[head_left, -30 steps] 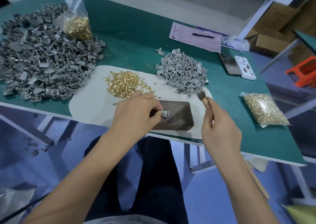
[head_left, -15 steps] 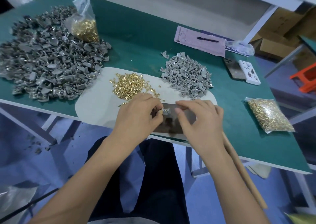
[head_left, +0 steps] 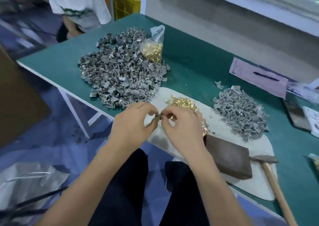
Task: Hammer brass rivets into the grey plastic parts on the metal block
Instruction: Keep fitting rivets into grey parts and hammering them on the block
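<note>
head cam: i'm seeing left hand (head_left: 133, 123) and right hand (head_left: 183, 125) both pinching one grey plastic part (head_left: 157, 116) above the table edge — metal block (head_left: 227, 158) lying bare, hammer (head_left: 272, 177) resting just beside it.

Lay on a green table (head_left: 198, 53): a pale oval mat (head_left: 255, 184), a pink paper slip (head_left: 259, 78) with a dark pen (head_left: 265, 76) on it, and at the far right a dark phone (head_left: 296, 116) beside a white device (head_left: 313, 120). Stood beyond the table's far left corner: a person in a white shirt (head_left: 77, 2), a yellow crate (head_left: 126, 4) behind.
</note>
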